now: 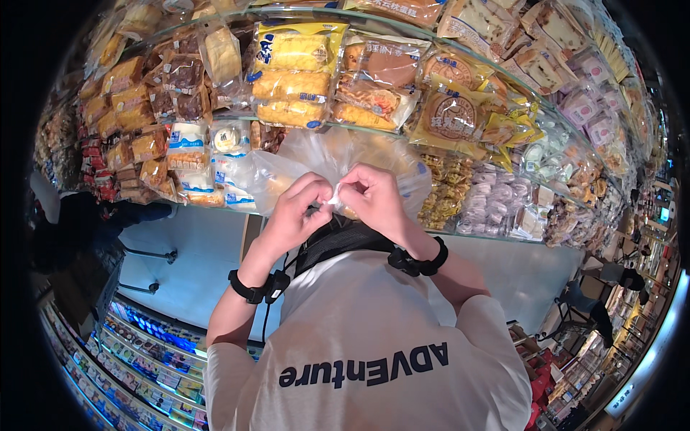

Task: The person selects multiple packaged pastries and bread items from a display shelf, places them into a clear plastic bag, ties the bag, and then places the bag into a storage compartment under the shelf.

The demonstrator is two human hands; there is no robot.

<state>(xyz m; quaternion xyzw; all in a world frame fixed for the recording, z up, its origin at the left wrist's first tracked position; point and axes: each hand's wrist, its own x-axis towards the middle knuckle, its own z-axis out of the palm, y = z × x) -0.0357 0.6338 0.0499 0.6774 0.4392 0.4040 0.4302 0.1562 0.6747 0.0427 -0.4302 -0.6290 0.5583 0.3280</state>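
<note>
In front of my body, a clear plastic bag (345,145) rests against the edge of a bakery shelf, with yellowish packaged goods blurred inside it. My left hand (299,210) pinches one side of the bag's gathered, twisted neck between thumb and fingers. My right hand (374,199) grips the other side of the same twist, so the fingertips of both hands nearly meet. Black straps with small devices sit on both wrists. The lower part of the bag is partly hidden behind my hands.
Tiered glass shelves (366,131) hold wrapped breads, including a yellow bread pack (294,75) and brown-topped round cakes (453,116). Purple-wrapped sweets (493,196) lie to the right. A person in dark clothing (81,226) stands at the left. Lit product shelves (156,366) are at lower left.
</note>
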